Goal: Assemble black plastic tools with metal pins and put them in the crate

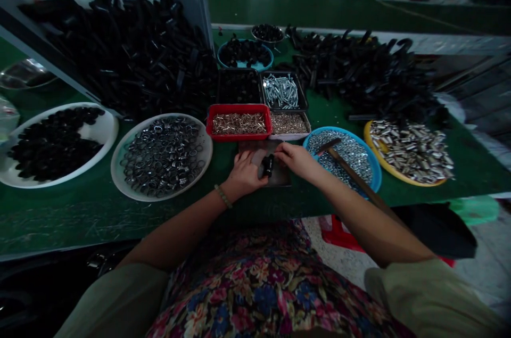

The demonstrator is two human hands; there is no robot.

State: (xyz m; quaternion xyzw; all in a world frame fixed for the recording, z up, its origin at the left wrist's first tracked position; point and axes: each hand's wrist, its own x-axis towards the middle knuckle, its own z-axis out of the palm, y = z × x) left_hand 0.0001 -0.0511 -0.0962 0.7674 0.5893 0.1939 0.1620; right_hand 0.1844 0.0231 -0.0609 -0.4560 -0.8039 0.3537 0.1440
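On a flat metal plate [282, 178] at the bench's front, my left hand [245, 174] grips a small black plastic part [268, 165], its fingers closed around the near side. My right hand [296, 159] is closed in a pinch at the right of that part, its fingertips close to the top; what they hold is too small to make out. Directly behind my hands stands a red tray [209, 124] of small copper-coloured rivets. A hammer [351, 169] rests across a blue bowl [377, 178] of small shiny metal pieces, beside my right forearm.
A white bowl [115, 167] of metal rings and another white bowl [106, 138] of black parts stand left. A black tray [305, 101] of screws is behind. A yellow bowl [399, 173] of metal sleeves is right. Heaps of black handles [151, 56] lie at the back.
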